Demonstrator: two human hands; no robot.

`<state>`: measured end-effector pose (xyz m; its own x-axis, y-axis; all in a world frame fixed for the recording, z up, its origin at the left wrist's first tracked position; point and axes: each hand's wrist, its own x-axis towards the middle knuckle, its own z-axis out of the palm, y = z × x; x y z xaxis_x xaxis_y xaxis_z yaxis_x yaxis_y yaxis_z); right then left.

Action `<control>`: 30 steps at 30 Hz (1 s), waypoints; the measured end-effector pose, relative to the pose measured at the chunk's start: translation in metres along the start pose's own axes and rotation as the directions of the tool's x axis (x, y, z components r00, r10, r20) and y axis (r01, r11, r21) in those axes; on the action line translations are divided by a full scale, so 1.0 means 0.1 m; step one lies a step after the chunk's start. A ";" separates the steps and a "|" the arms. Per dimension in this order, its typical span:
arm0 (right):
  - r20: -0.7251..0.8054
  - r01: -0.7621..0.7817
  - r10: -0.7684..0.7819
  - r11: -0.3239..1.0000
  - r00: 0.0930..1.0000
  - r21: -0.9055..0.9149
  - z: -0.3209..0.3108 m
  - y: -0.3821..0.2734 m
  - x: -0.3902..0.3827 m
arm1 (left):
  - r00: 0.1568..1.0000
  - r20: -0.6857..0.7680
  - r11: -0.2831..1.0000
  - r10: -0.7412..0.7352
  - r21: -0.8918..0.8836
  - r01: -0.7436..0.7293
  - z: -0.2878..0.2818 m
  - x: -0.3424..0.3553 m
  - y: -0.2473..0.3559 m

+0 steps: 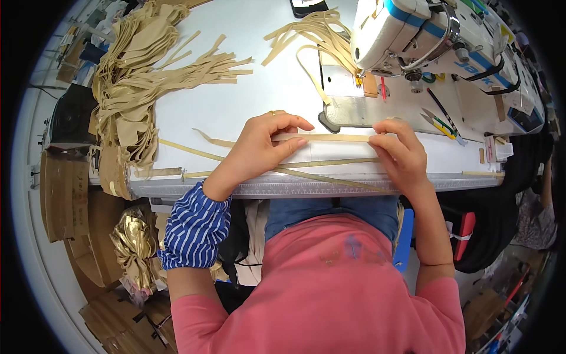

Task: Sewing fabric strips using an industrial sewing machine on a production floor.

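Note:
A narrow beige fabric strip (339, 138) is stretched level between my two hands, just above the white table (236, 112). My left hand (259, 141) is closed on it, thumb and forefinger curved about it, and its loose tail comes out past the wrist. At the other end, my right hand (402, 150) pinches the strip between thumb and fingertips. Thin olive-coloured tapes (312, 164) cross on the table just below my hands, beside a ruler (283, 187) along the front edge. A striped blue sleeve cover (197, 230) is on my left forearm.
A white sewing machine (407, 35) stands at the upper right, with beige strips (312, 32) beside it. Thread snips (439, 127) lie right of its metal plate. Bundled beige fabric pieces (127, 88) cover the table's left side. Cardboard boxes (62, 194) stand at the left.

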<state>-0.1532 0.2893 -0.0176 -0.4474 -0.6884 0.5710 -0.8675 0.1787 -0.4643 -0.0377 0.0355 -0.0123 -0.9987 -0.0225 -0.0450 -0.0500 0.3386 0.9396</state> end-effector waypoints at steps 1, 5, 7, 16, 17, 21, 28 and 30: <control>0.007 0.038 -0.037 0.999 0.999 -0.028 0.00 0.01 -0.02 | 0.985 -0.093 0.987 0.149 0.079 -0.142 0.03 0.02 -0.01; 0.013 0.091 -0.090 0.993 0.996 -0.070 0.04 0.02 -0.04 | 0.985 -0.087 0.962 0.146 0.244 -0.121 0.03 -0.01 0.06; -0.009 0.105 -0.106 0.990 0.994 -0.090 0.06 0.02 -0.03 | 0.980 -0.095 0.958 0.172 0.247 -0.145 0.04 -0.02 0.05; 0.005 0.102 -0.104 0.973 0.995 -0.207 0.08 -0.08 0.00 | 0.973 -0.129 0.965 0.190 0.210 -0.160 0.13 0.02 0.00; 0.070 0.040 -0.022 0.964 0.997 -0.262 0.07 -0.14 0.03 | 0.974 -0.129 0.965 0.187 0.209 -0.158 0.14 0.02 0.00; 0.058 -0.083 0.092 0.988 0.994 -0.133 0.13 -0.27 0.19 | 0.972 -0.130 0.971 0.198 0.159 -0.177 0.20 0.03 0.05; 0.408 -0.514 0.348 0.743 0.844 0.429 0.28 -0.29 0.29 | 0.986 -0.117 0.976 0.123 0.192 -0.099 0.17 0.00 0.16; 0.422 -0.573 0.404 0.690 0.812 0.443 0.28 -0.30 0.29 | 0.979 -0.151 0.982 0.136 0.149 -0.113 0.21 -0.01 0.11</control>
<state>-0.1342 0.2444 -0.0062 -0.6216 -0.7833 -0.0091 -0.2458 0.2061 -0.9472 -0.0376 0.0587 -0.0088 -0.9837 -0.1183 0.1352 0.0633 0.4757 0.8773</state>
